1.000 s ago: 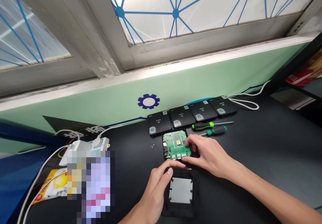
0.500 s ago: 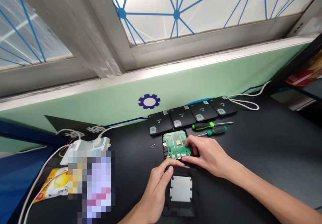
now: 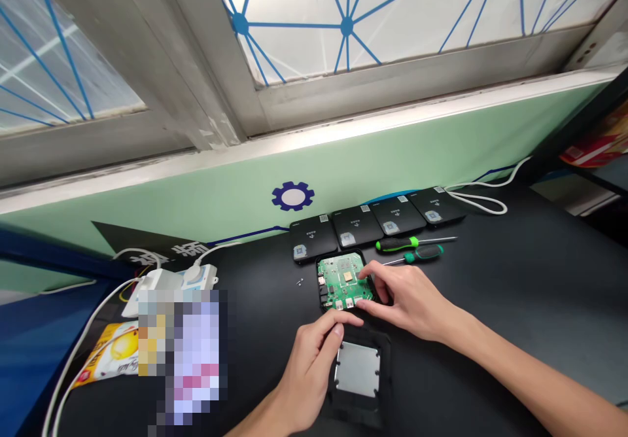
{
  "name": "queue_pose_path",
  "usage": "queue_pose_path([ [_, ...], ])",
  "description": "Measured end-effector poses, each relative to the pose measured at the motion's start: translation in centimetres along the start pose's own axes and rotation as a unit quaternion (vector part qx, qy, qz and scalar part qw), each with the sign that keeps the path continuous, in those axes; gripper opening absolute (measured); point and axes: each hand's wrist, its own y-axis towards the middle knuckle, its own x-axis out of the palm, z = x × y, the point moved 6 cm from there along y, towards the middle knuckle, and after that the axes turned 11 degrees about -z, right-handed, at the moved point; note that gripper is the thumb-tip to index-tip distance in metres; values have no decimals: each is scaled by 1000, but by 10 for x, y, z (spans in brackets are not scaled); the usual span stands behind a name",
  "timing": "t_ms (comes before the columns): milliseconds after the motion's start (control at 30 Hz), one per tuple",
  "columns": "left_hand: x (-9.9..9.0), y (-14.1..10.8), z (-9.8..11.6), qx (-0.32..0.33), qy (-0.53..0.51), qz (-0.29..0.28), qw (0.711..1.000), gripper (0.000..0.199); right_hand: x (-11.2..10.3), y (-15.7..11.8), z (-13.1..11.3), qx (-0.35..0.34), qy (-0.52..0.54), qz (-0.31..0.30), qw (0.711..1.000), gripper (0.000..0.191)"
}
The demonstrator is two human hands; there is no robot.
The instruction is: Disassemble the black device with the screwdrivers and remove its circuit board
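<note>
A green circuit board (image 3: pixel 338 271) lies in an open black case (image 3: pixel 320 298) near the middle of the desk. My right hand (image 3: pixel 405 296) reaches over its right side, index finger and thumb bent onto the board and its lower right ports. Nearer to me is a black cover (image 3: pixel 356 411) with a silver metal plate (image 3: pixel 358 369) on its inner face. My left hand (image 3: pixel 314 365) grips this cover at its upper left edge, the thumb by the plate's corner and the index finger stretched along the top. Its other fingers are hidden.
Several closed black boxes (image 3: pixel 313 239) stand in a row along the wall. Two screwdrivers, one bright green (image 3: pixel 397 245) and one dark green (image 3: pixel 424 254), lie right of the case. Small screws (image 3: pixel 299 282) lie left of it. A white power strip (image 3: pixel 199 280) and yellow packet (image 3: pixel 115 352) sit at left.
The black cover has turned slightly and shifted a little right together with my left hand. My right hand stays at the board, its index finger slightly further left over it.
</note>
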Motion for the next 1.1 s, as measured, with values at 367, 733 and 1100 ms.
queue_pose_path([
  [367, -2, 3, 6, 49, -22, 16, 998, 37, 3, -6, -20, -159, 47, -6, 986, 13],
  [733, 0, 3, 2, 57, -30, 12, 998, 34, 12, -7, -25, -208, 94, -39, 973, 10],
  [1100, -7, 3, 6, 47, 101, -6, 994, 34, 11, -9, -23, -205, 39, -49, 977, 11],
])
